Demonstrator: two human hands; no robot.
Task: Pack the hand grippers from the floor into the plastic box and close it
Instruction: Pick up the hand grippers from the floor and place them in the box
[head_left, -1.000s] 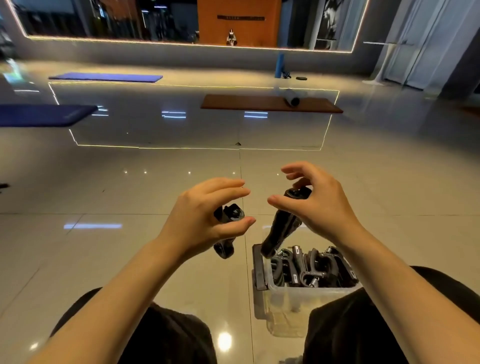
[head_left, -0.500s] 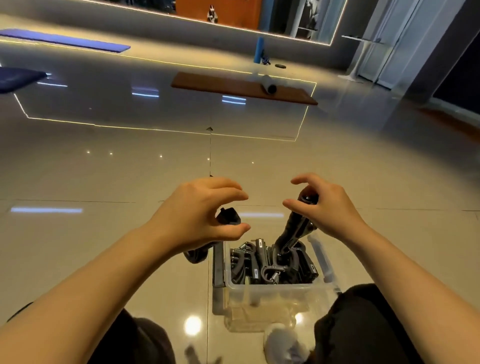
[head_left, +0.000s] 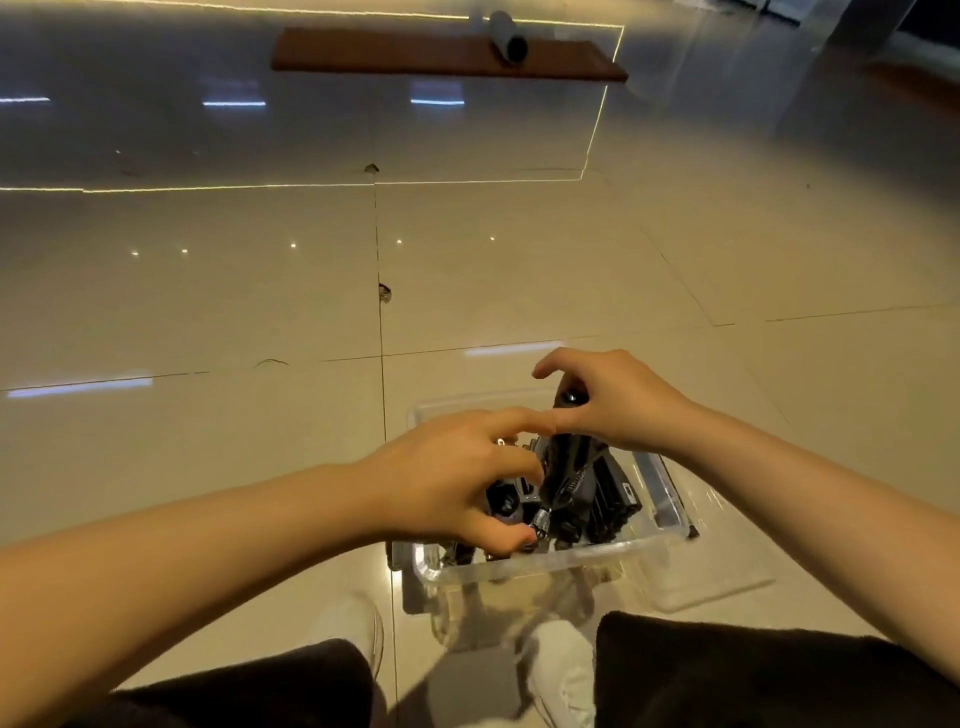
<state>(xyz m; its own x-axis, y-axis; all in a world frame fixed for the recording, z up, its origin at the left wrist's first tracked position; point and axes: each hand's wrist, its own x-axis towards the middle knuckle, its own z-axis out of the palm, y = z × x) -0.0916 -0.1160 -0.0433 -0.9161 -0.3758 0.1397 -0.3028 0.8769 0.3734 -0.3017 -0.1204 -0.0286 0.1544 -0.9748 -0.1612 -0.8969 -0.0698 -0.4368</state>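
A clear plastic box (head_left: 550, 564) stands on the tiled floor between my feet, holding several black hand grippers (head_left: 615, 501). My right hand (head_left: 618, 400) pinches the top handle of one upright hand gripper (head_left: 563, 467), whose spring end points down into the box. Over the box's left half, my left hand (head_left: 447, 478) curls its fingers and thumb around another black hand gripper (head_left: 505, 503), mostly hidden under the palm. The fingertips of both hands nearly touch.
A clear lid-like plastic piece (head_left: 722, 577) lies against the box's right side. My white shoes (head_left: 356, 631) and dark-trousered knees (head_left: 727, 670) frame the box. A brown mat (head_left: 415, 52) with a roller (head_left: 508, 37) lies far ahead on the glossy floor.
Both hands have come down and towards each other, bringing the grippers from above the floor into the box. The camera has tilted downward.
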